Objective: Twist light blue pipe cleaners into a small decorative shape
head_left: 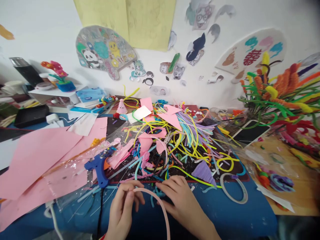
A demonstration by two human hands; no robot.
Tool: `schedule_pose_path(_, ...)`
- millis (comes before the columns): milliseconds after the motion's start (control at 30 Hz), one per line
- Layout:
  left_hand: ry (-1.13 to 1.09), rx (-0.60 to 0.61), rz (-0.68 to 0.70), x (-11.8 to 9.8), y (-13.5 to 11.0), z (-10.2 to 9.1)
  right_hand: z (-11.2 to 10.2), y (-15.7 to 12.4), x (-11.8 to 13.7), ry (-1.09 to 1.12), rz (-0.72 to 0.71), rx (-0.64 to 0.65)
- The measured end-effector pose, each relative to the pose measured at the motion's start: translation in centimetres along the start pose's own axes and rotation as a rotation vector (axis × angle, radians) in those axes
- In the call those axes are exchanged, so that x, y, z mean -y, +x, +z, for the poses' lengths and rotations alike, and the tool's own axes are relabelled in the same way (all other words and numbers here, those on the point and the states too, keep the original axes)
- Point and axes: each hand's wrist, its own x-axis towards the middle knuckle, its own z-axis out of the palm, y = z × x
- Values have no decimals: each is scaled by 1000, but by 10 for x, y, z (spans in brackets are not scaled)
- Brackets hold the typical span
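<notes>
A pale pink pipe cleaner [160,201] arcs up from the bottom edge, its upper end pinched between the thumb and fingers of my left hand [123,208]. My right hand [181,200] is beside it, fingers stretched out and apart. The pipe cleaner passes in front of its thumb tip; I cannot tell if they touch. Short teal pipe cleaner pieces [158,192] lie between the hands. Just beyond is a heap of colourful pipe cleaners [180,146] with pink paper scraps [171,116]. A blue glue gun [100,168] lies left of my left hand.
Pink sheets [45,156] and clear plastic cover the left side. A roll of tape [233,188] and a purple triangular piece [204,173] lie right. Further right are a phone [251,133] and a bunch of pipe-cleaner flowers [280,86]. A black cable [100,213] runs from the glue gun.
</notes>
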Motion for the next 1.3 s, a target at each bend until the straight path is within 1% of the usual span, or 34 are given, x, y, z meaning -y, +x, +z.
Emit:
schedule_pose_path(67,-70,-52,9,0,-1,-1,8,-3,1,-18,-28,-38)
schedule_pose_path(133,-131,-120,8,-2,-2,-3,11,-5,1,-1,-37,-101)
schedule_pose_path(233,-228,-218,-23,-7,-2,-3,4,-5,6,58,-61,-205)
schedule_pose_path(300,-324,-246,-77,-11,-2,-1,-2,-2,16,82,-136,-261)
schedule_pose_path(367,-444,-239,-128,-17,-1,1,-4,3,29,92,-254,-310)
schedule_pose_path(433,-537,-219,-146,-23,-2,4,1,9,44,105,-375,-354)
schedule_pose_path(500,-582,-204,-125,-30,-4,5,10,17,60,118,-464,-381)
schedule_pose_path(600,-650,-246,-76,-43,-9,0,24,29,78,143,-497,-390)
schedule_pose_path(667,-693,-331,-47,-52,-10,-9,28,40,88,218,-543,-329)
schedule_pose_path(733,-694,-440,-10,-61,-10,-21,30,53,95,348,-580,-231)
schedule_pose_path(767,-683,-487,6,-65,-9,-29,32,62,98,405,-545,-197)
schedule_pose_path(800,-668,-535,30,-69,-7,-39,34,71,102,427,-461,-171)
schedule_pose_path(833,-657,-580,73,-70,-4,-49,36,81,107,393,-322,-156)
schedule_pose_path(867,-653,-614,87,-71,-1,-60,40,92,112,310,-168,-145)
schedule_pose_path(900,-656,-620,65,-69,3,-71,45,102,118,208,-59,-124)
schedule_pose_path(967,-669,-621,32,-62,10,-92,57,120,130,8,63,-32)
schedule_pose_path(1033,-694,-641,8,-51,15,-110,69,132,140,-118,123,85)
schedule_pose_path(1067,-726,-677,-16,-46,17,-117,74,136,143,-149,143,123)
schedule_pose_path(1133,-752,-729,-31,-36,18,-125,81,139,145,-152,175,151)
schedule_pose_path(1200,-735,-740,-29,-31,17,-129,85,136,140,-91,207,115)
schedule_pose_path(1300,-700,-731,-43,-30,14,-129,84,124,125,76,189,-15)
